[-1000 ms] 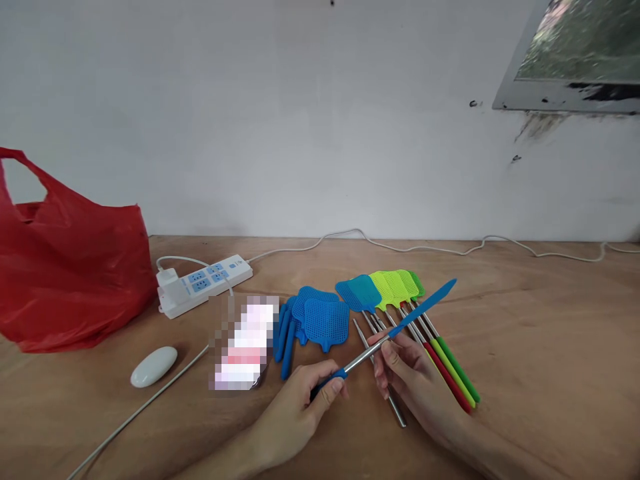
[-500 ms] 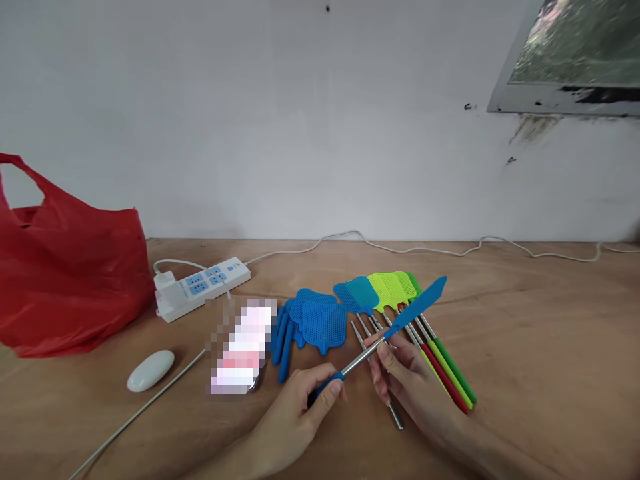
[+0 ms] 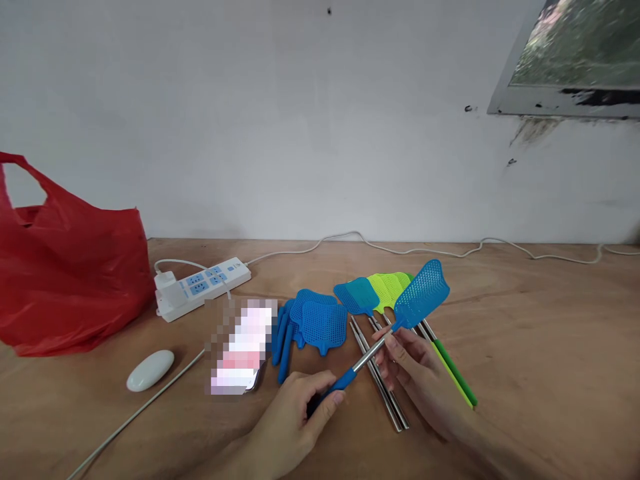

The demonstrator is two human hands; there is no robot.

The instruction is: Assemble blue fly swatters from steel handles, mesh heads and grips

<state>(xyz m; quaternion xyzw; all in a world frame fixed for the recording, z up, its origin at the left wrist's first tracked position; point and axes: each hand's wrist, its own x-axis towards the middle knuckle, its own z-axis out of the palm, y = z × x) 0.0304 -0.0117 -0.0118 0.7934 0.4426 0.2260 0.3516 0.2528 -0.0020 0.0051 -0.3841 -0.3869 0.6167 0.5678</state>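
Held swatter (image 3: 423, 293), wooden table (image 3: 550, 333), pale wall (image 3: 300, 133)

Red bag (image 3: 75, 287) at left on surface (image 3: 550, 347), power strip (image 3: 205, 287) just beside it, plug (image 3: 167, 287) in, cord (image 3: 355, 233) running near wall (image 3: 320, 133). White oval (image 3: 150, 371) near phone (image 3: 243, 347), screen pixelated. Framed pane (image 3: 583, 53) on wall, upper right.

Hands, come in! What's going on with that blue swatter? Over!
Left hand gripping the handle. Right hand pinching the shaft below the mesh head. Blue swatter held over metal rods, none blocking it.
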